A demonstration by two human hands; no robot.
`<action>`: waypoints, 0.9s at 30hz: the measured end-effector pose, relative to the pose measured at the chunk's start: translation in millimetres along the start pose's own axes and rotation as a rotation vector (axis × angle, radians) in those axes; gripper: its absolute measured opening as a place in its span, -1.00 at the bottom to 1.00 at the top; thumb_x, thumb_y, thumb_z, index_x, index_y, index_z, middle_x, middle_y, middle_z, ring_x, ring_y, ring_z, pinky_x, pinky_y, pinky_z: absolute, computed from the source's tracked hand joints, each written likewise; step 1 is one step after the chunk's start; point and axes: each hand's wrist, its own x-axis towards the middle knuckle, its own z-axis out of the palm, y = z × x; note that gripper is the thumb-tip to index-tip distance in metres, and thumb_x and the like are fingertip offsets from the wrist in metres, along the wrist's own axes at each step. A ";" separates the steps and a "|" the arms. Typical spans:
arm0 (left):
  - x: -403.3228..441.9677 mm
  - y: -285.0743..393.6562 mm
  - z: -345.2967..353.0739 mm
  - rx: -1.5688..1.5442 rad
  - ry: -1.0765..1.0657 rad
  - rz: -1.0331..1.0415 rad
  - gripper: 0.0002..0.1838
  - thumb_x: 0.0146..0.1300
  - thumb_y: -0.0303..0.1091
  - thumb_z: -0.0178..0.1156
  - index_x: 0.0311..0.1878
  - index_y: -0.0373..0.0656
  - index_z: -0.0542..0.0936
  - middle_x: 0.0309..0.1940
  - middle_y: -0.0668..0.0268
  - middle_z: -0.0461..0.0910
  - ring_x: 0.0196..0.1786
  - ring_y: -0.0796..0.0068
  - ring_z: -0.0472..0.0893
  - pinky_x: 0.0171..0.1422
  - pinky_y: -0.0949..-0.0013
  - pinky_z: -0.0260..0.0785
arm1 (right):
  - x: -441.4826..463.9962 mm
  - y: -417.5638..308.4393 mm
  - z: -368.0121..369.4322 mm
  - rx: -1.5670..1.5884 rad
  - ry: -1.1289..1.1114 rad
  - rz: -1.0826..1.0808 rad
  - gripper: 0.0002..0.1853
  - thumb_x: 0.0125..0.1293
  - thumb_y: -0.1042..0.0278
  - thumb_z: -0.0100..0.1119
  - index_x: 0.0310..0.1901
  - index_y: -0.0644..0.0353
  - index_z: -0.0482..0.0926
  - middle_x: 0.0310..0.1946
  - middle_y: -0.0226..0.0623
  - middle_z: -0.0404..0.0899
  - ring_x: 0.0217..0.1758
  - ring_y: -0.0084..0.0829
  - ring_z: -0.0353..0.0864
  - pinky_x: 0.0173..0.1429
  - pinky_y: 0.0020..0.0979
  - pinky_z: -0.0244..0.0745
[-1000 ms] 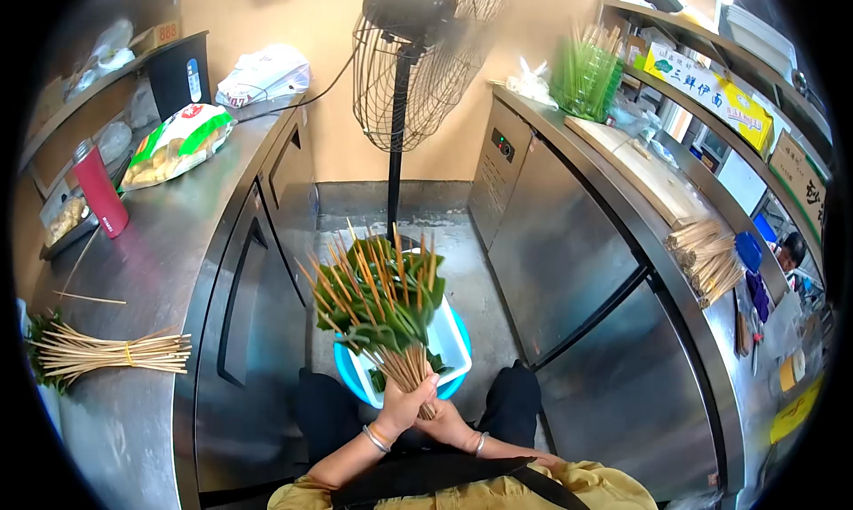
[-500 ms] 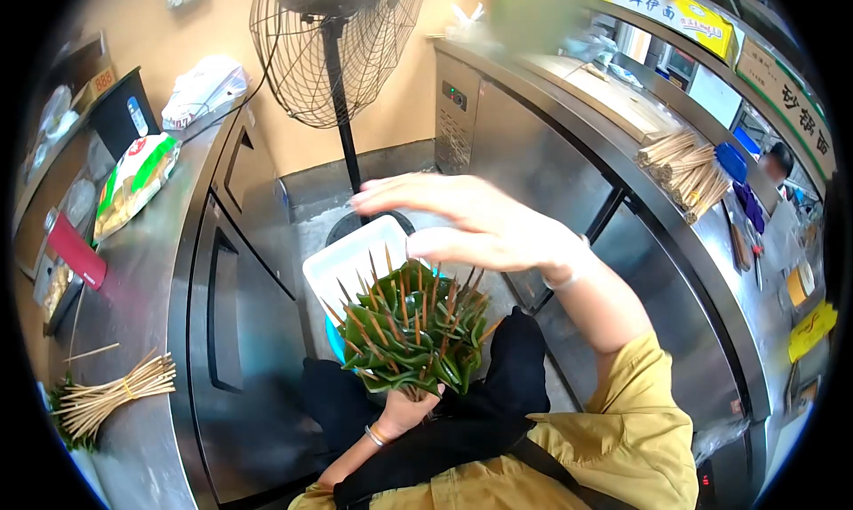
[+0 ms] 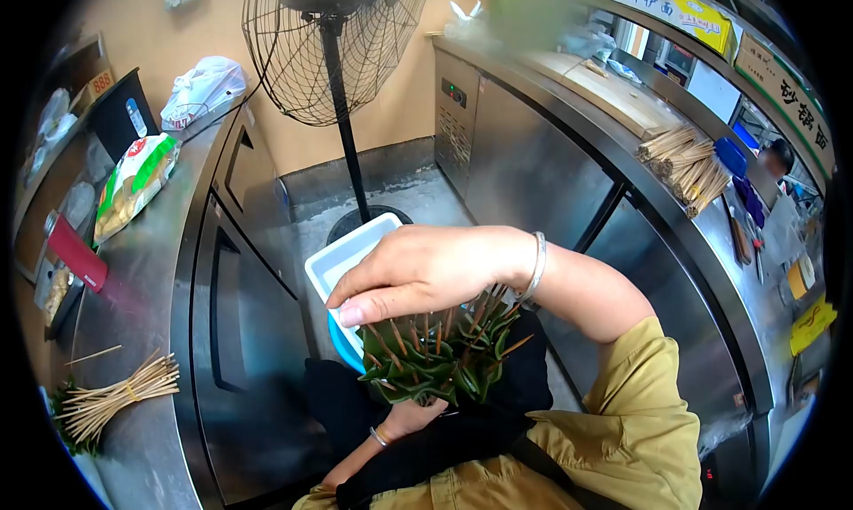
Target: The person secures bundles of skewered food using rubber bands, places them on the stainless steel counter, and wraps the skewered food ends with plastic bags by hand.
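A bunch of skewers threaded with folded dark green leaves (image 3: pixel 435 359) stands tips up in front of my lap. My left hand (image 3: pixel 414 418) is closed round its lower end, under the leaves; the sticks inside the grip are mostly hidden. Over the upper left part of the bunch is my right hand (image 3: pixel 426 270), palm down, thumb apart from the curved fingers, with nothing visible in it. It covers some tips; contact with them cannot be made out. Behind it sits a white tray (image 3: pixel 351 248) over a blue basin (image 3: pixel 342 343), both partly hidden.
A standing fan (image 3: pixel 333 57) is ahead. The left steel counter (image 3: pixel 142 319) holds tied bare sticks (image 3: pixel 124 393), a red bottle (image 3: pixel 75 252) and a bag (image 3: pixel 136 186). More stick bundles (image 3: pixel 684 168) lie on the right counter, with a person (image 3: pixel 777 159) beyond.
My right hand left the bunch's stems, rose above the leaves, then came down and left over the tips. My left hand kept its hold. The view swung to the right.
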 end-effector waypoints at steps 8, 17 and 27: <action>52.3 23.1 -39.4 -0.504 0.086 -0.010 -0.86 0.23 -0.39 0.19 -0.31 -0.14 0.40 -0.50 0.41 0.41 -0.51 0.65 0.36 -0.42 0.55 0.24 | -54.2 56.3 -37.7 0.443 0.970 -0.154 -0.39 0.42 -0.05 -0.04 0.31 0.27 0.30 0.17 -0.24 0.46 0.23 -0.46 0.39 0.35 -0.33 0.24; 107.6 7.0 -39.6 -1.263 0.348 -0.090 -0.90 0.26 -0.43 0.12 -0.22 -0.12 0.41 -0.56 0.46 0.33 -0.56 0.66 0.30 -0.46 0.53 0.21 | -64.8 113.2 218.7 1.423 0.327 0.400 -0.56 0.30 0.37 0.22 0.13 0.28 0.30 -0.13 -0.08 0.58 -0.08 -0.28 0.65 0.03 -0.33 0.60; 79.3 -24.2 -15.2 -0.973 0.323 -0.368 -0.55 0.42 -0.07 0.00 0.16 -0.25 0.41 -0.03 0.15 0.54 0.07 0.25 0.54 0.23 0.21 0.40 | -89.5 107.0 245.8 1.501 0.452 0.550 -0.89 0.31 0.42 0.18 -0.24 0.17 0.43 -0.64 -0.50 0.41 -0.69 -0.70 0.36 -0.59 -0.63 0.29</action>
